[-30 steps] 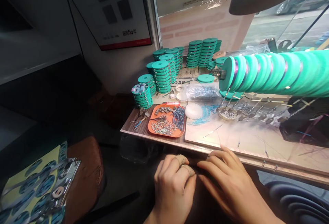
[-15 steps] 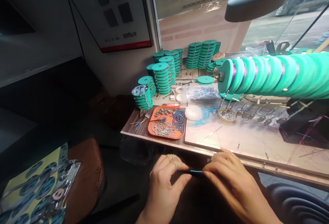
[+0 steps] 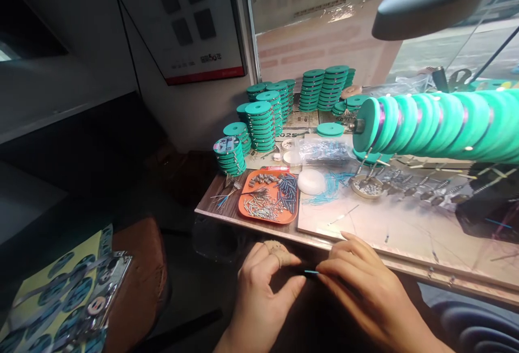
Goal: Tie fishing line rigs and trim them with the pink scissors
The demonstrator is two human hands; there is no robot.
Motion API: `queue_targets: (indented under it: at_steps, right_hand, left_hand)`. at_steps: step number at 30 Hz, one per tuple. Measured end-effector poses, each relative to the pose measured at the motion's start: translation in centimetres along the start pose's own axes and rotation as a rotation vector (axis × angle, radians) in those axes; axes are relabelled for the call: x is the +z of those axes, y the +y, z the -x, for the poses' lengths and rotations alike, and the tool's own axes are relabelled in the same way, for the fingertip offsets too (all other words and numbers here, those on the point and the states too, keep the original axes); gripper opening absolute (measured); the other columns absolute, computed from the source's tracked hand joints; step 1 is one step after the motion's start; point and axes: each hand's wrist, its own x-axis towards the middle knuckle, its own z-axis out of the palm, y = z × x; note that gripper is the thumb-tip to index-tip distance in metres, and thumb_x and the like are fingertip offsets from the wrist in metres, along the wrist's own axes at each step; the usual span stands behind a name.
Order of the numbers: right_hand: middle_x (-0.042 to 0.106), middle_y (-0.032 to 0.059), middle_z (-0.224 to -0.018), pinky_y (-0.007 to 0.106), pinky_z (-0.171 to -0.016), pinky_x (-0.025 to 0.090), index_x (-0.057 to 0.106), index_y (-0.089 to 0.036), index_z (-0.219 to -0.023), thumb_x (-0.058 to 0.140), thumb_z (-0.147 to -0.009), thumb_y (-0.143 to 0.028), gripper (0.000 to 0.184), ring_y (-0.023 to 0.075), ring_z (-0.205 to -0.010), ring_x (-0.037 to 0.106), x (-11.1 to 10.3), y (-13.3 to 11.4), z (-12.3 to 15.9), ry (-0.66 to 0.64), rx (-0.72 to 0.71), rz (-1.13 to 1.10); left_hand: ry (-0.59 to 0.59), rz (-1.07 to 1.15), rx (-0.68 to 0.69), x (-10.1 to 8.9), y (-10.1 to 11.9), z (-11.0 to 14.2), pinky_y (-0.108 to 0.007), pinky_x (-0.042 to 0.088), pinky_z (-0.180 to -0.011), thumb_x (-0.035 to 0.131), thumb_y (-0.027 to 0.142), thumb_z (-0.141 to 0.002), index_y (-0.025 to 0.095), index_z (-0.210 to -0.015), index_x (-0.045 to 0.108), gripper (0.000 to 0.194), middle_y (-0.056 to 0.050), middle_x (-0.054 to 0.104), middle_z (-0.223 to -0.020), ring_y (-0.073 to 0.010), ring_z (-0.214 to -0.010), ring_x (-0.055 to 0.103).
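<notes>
Just in front of the table edge, my right hand [image 3: 357, 277] pinches a short, thin blue tube [image 3: 311, 272] between thumb and fingertips. The tube's free end points left, toward my left hand [image 3: 267, 282]. That hand is curled, with thumb and forefinger close together at the tube's end; whatever lies between them is too dark and small to make out. Tan tape [image 3: 275, 253] wraps one left finger. Beyond my hands, an orange tray [image 3: 242, 207] holds small metal weights, dark springs and pale small parts. Similar thin blue pieces [image 3: 330, 185] lie loose on the board.
Stacks of green foam spools [image 3: 259, 126] stand along the back. A row of green spools on a rod [image 3: 430, 126] spans the right, with rigs hanging below. A round dish of beads [image 3: 367, 186], a white disc [image 3: 311, 182] and a lamp [image 3: 430, 1] are near. A brown stool [image 3: 141, 272] stands left.
The view has shifted slightly left, so the table things appear farther right. The blue tube's left end now shows clear of my left fingertips, and less of it is visible.
</notes>
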Motion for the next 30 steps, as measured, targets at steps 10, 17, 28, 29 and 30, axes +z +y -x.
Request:
queue_targets:
  at_steps: [10, 17, 28, 29, 30]
  right_hand:
    - [0.058, 0.0007, -0.071, 0.04, -0.087, 0.04, 0.053, -0.02, -0.087, 0.047, -0.084, -0.016, 0.008, 0.0161, -0.07, 0.055, 0.6, 0.4, -0.6, -0.006, -0.035, -0.035]
    - [0.055, -0.001, -0.066, 0.037, -0.083, 0.042, 0.053, -0.021, -0.081, 0.044, -0.085, -0.015, 0.011, 0.0148, -0.065, 0.054, 0.2, 0.7, -1.6, -0.006, -0.016, -0.032]
    - [0.054, -0.0017, -0.064, 0.038, -0.082, 0.041, 0.051, -0.02, -0.078, 0.045, -0.085, -0.015, 0.011, 0.0149, -0.062, 0.053, -0.3, 1.1, -1.3, 0.03, 0.02, -0.059]
    - [0.053, -0.0019, -0.064, 0.038, -0.082, 0.041, 0.05, -0.02, -0.077, 0.045, -0.085, -0.015, 0.011, 0.0147, -0.061, 0.052, -0.3, 1.1, -1.3, 0.028, 0.02, -0.06]
    - [0.053, -0.002, -0.063, 0.038, -0.082, 0.04, 0.05, -0.02, -0.077, 0.045, -0.085, -0.015, 0.011, 0.0146, -0.061, 0.052, -0.4, 1.0, -1.3, 0.029, 0.022, -0.06]
  left_hand:
    - [-0.006, -0.104, 0.057, 0.2, 0.1, -1.0, -0.03, 0.045, -0.067, 0.061, 0.009, -0.073, 0.018, -0.067, 0.059, 0.011, -0.003, 0.061, -0.075, -0.0181, -0.076, 0.056]
    - [-0.121, -0.05, 0.098, -1.5, -0.1, -3.5, -0.029, 0.044, -0.071, 0.06, 0.016, -0.077, 0.019, -0.067, 0.059, 0.01, -0.002, 0.061, -0.075, -0.0168, -0.078, 0.055]
    - [-0.089, -0.631, 0.042, -1.3, -2.7, -9.7, -0.04, 0.04, -0.072, 0.062, 0.011, -0.068, 0.021, -0.063, 0.066, 0.012, -0.004, 0.064, -0.078, -0.0258, -0.083, 0.055]
    - [-0.098, -0.642, 0.043, -1.1, -2.6, -9.7, -0.04, 0.04, -0.073, 0.061, 0.01, -0.068, 0.021, -0.063, 0.066, 0.013, -0.004, 0.064, -0.079, -0.0258, -0.084, 0.055]
    - [-0.105, -0.651, 0.043, -1.0, -2.5, -9.8, -0.04, 0.04, -0.074, 0.06, 0.009, -0.068, 0.022, -0.063, 0.066, 0.014, -0.004, 0.064, -0.079, -0.0257, -0.085, 0.055]
